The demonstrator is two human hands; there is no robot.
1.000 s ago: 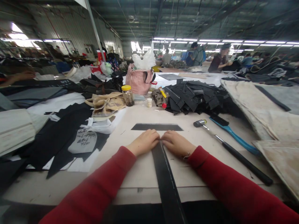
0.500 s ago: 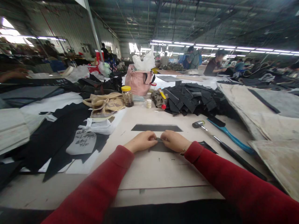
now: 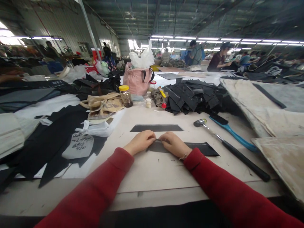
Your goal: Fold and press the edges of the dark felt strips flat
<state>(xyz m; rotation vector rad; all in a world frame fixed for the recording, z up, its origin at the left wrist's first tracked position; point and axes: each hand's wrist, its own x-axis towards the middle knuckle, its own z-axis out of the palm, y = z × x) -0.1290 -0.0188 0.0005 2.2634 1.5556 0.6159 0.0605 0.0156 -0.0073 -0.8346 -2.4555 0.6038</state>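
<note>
A black strip of sheet material [image 3: 155, 146] lies crosswise on the pale work board [image 3: 152, 177]. My left hand [image 3: 142, 141] is closed, its thumb and fingertips pinching the upper edge near the strip's left end. Close beside it, my right hand [image 3: 175, 144] has its curled fingers on the same edge and hides the strip's middle. The strip's right end shows past my right wrist. Just beyond both hands, a second black strip [image 3: 156, 128] with a paler upper edge lies flat.
On the right lie a hammer [image 3: 228, 145] and a blue-handled brush [image 3: 237, 136]. A heap of black pieces [image 3: 192, 95], a pink bag [image 3: 137, 79] and a yellow-lidded jar [image 3: 125, 96] stand behind. Left are a cloth glove [image 3: 104, 106] and black sheets [image 3: 54, 136]. Other people work farther back.
Both hands stay at the strip's edge; my right hand has shifted slightly so the fingers lie lower over it. More of the strip's right part shows. The view has shifted slightly.
</note>
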